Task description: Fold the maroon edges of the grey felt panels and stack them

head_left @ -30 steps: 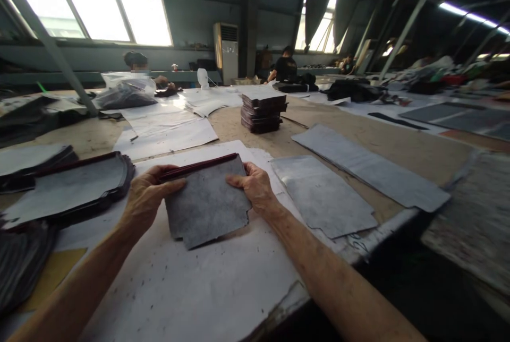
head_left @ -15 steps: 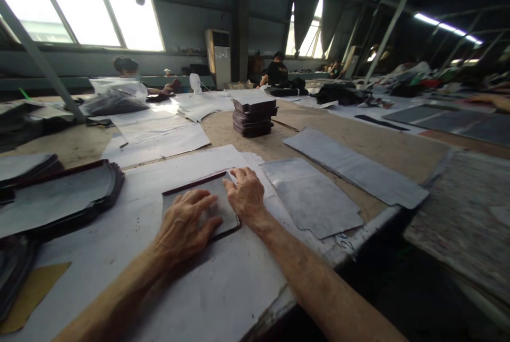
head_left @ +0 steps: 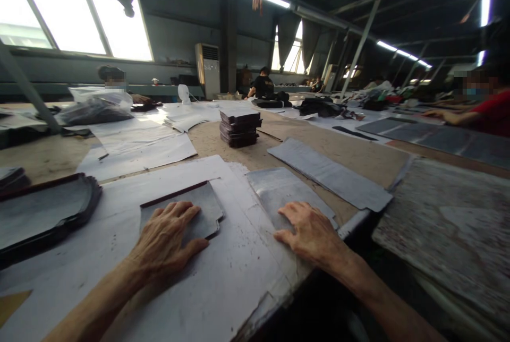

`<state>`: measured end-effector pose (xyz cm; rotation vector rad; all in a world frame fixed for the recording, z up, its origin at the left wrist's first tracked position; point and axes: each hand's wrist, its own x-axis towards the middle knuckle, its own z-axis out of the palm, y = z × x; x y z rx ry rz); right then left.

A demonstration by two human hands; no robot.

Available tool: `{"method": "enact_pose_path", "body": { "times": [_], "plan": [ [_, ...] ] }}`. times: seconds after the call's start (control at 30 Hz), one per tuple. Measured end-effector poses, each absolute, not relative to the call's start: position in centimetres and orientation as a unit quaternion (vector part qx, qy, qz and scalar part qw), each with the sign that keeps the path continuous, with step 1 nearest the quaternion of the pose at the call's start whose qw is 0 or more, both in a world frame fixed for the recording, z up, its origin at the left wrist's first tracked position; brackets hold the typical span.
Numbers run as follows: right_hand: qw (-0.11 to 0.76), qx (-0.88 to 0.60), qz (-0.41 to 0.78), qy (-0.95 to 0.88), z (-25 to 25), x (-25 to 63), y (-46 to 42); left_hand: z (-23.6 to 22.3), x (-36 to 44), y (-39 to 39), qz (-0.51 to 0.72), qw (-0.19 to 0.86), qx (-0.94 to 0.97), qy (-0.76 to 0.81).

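A small grey panel (head_left: 207, 201) with dark folded edges lies on the white paper sheet (head_left: 235, 267). My left hand (head_left: 169, 238) rests on its near left part, fingers spread and thumb out. To the right, my right hand (head_left: 313, 230) is over the near edge of a flat grey sheet (head_left: 279, 188), its fingers apart and curved. Whether its fingertips press on that sheet or hover just above, I cannot tell. Neither hand grips anything.
A stack of dark panels (head_left: 239, 128) stands beyond the paper. Curved dark-edged panels (head_left: 43, 209) are piled at left. A long grey strip (head_left: 330, 172) lies at right, near the table edge. Co-workers sit farther back; one in a red sleeve (head_left: 492, 105) is at far right.
My right hand has left the small panel and moved right to the grey sheet. My left hand stays on the panel. The view has turned to the right.
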<state>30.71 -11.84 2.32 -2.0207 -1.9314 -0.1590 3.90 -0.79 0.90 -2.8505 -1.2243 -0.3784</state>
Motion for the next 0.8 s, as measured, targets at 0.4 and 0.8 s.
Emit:
{"method": "enact_pose_path", "body": {
  "times": [0.4, 0.8],
  "plan": [
    [0.2, -0.593, -0.156, -0.765, -0.9, 32.2, -12.6, 1.5, 3.2, -0.7, -0.125, -0.044, -0.916, -0.38],
    [0.189, -0.563, -0.124, -0.795, 0.7, 33.3, -13.7, 2.3, 10.9, -4.3, -0.212, -0.245, -0.895, -0.307]
  ]
}}
